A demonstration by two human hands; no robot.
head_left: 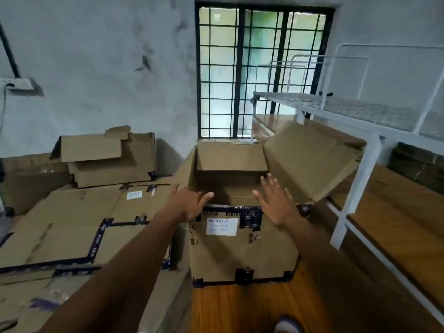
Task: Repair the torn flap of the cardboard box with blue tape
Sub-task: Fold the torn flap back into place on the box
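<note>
**Both hands open over the box's near edge**

At the bottom edge of the frame, right of centre, the tip of a shoe (288,325) shows on the wooden floor (240,308). Two bare forearms rise from the lower corners toward the middle.

The box (242,253) stands on the floor in the centre of the frame, its top open. Dark blue printed tape (249,216) runs along its near top rim and sits in patches at its bottom corners. A white label (222,226) with handwriting is stuck on the near face just below the rim.

The left hand (189,203) is at the rim's left end, fingers spread and flat, thumb pointing right; it looks to rest on the corner, but grips nothing. The right hand (276,203) is over the rim's right part, palm down, fingers fanned wide and reaching over the opening, empty. Whether it touches the cardboard is not clear.

Beyond the hands, the far flap (230,156) stands up and leans inward, and the right flap (310,162) splays outward to the right. No tear can be made out on either.

In the left half of the frame lie flattened cartons (67,236) with the same dark tape, and behind them a smaller stack of folded cartons (105,159).

On the right stands a white metal rack (360,176) with a wire-mesh shelf, wooden boards under it.

At the back are a stained grey wall (96,56) and, top centre, a barred window (262,70).
</note>
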